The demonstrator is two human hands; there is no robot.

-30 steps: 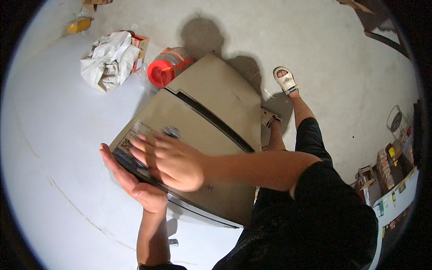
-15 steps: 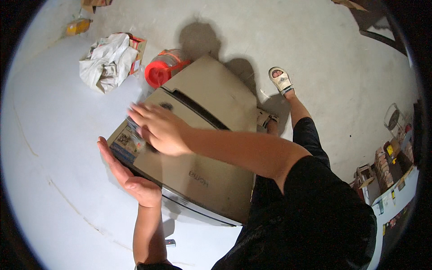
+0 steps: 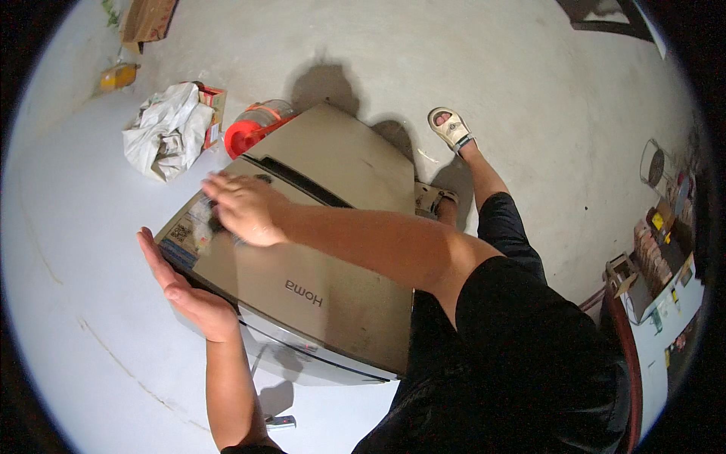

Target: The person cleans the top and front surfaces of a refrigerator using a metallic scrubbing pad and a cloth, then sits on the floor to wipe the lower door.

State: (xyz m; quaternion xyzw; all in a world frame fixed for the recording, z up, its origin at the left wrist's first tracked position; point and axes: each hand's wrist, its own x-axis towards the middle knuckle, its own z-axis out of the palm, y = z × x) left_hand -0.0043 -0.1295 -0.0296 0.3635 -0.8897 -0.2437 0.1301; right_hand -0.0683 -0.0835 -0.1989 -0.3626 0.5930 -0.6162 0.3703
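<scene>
A beige two-panel refrigerator has its door front facing up, with a dark handle groove across it and labels at its left end. Across the door my right arm reaches, and my right hand lies over the labelled end, fingers stretched out and slightly smeared by motion. Something dark shows beneath it; what that is I cannot make out. My left hand is open, fingers straight and palm turned toward the refrigerator's near left edge, beside the labels.
Beyond the refrigerator stands a clear container with a red lid. Farther left are a white sack, a red carton, a yellow object and a cardboard box. A small grey object lies near my left forearm. Boxes stand at the right.
The view has shifted, so the refrigerator and floor things appear farther left. My right hand still moves over the labelled end, uncovering more of the labels' surroundings. My left hand stays at the edge.
</scene>
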